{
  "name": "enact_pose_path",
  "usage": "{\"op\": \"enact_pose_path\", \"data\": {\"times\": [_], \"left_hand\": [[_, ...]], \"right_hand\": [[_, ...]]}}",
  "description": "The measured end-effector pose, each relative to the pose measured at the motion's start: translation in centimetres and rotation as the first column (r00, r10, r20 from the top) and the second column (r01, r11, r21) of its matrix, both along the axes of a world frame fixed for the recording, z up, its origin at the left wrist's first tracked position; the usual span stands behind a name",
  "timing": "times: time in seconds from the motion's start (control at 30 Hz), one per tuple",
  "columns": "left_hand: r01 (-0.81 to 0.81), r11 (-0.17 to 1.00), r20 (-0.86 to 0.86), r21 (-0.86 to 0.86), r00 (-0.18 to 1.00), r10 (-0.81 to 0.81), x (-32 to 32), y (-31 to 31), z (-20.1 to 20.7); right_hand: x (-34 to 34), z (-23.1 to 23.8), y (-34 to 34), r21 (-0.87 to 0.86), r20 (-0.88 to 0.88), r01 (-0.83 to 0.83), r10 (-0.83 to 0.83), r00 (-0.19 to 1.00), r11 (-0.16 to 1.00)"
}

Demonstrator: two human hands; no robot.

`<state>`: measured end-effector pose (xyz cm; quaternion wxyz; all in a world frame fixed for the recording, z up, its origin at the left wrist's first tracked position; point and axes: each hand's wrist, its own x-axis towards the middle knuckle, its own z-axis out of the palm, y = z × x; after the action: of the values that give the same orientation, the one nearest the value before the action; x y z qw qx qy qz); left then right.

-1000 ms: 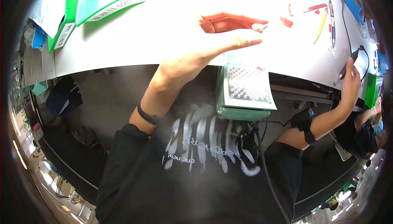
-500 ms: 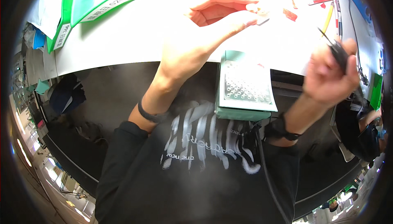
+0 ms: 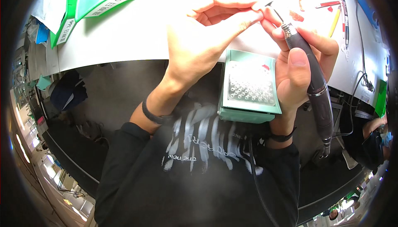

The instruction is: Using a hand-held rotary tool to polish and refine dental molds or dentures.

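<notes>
My left hand [image 3: 195, 46] is over the white table, thumb and fingers pinched together. The small pale piece at its fingertips is washed out by glare and largely hidden. My right hand [image 3: 296, 67] grips a black rotary handpiece [image 3: 318, 79] with a metal collar. The handpiece's thin, dark-tipped bit points up and left, right beside the left fingertips; contact cannot be made out. Below both hands, at the table's near edge, stands a green box [image 3: 248, 115] topped by a perforated metal plate [image 3: 251, 88], with a small red bit on it.
Green bins [image 3: 108, 3] with white labels stand at the left. Red scraps [image 3: 296, 16], a red pen [image 3: 327, 4], a yellow stick [image 3: 334, 21] and more pens [image 3: 345, 23] lie at the right. A cable [image 3: 360, 32] runs along the right side.
My right hand has swung left from the pens, bringing the handpiece's bit up to the left fingertips. The left hand keeps its pinch almost in place.
</notes>
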<state>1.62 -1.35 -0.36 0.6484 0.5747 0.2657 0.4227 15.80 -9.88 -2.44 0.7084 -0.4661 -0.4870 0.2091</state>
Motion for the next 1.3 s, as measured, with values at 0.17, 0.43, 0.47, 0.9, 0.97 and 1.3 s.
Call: {"op": "enact_pose_path", "data": {"times": [0.17,0.43,0.47,0.9,0.97,1.3], "left_hand": [[-0.018,1.000,0.001,0.015,1.000,0.018,0.1,0.0,-0.1],[0.004,1.000,-0.032,-0.011,0.999,-0.004,0.0,0.0,0.0],[0.004,1.000,-0.032,-0.012,0.999,-0.004,0.1,0.0,-0.1],[-0.004,0.998,-0.026,0.066,1.000,0.006,0.1,0.1,-0.4],[-0.007,0.995,-0.005,0.096,1.000,0.007,0.1,0.2,-0.5],[-0.002,0.997,-0.053,0.072,0.999,0.006,0.1,0.1,-0.3]], "right_hand": [[-0.4,0.6,0.0,-0.015,-0.046,0.009,-0.010,0.999,1.000],[-1.0,0.3,0.2,0.037,-0.101,0.005,-0.002,0.995,0.999],[-1.1,0.3,0.3,0.048,-0.126,0.025,-0.019,0.992,0.999],[-0.3,0.5,-0.2,-0.061,0.012,-0.006,0.007,1.000,0.998],[-0.4,0.9,-0.5,-0.089,0.009,-0.005,0.006,1.000,0.996],[-0.9,0.4,0.0,0.029,-0.167,-0.005,0.009,0.986,1.000]]}}
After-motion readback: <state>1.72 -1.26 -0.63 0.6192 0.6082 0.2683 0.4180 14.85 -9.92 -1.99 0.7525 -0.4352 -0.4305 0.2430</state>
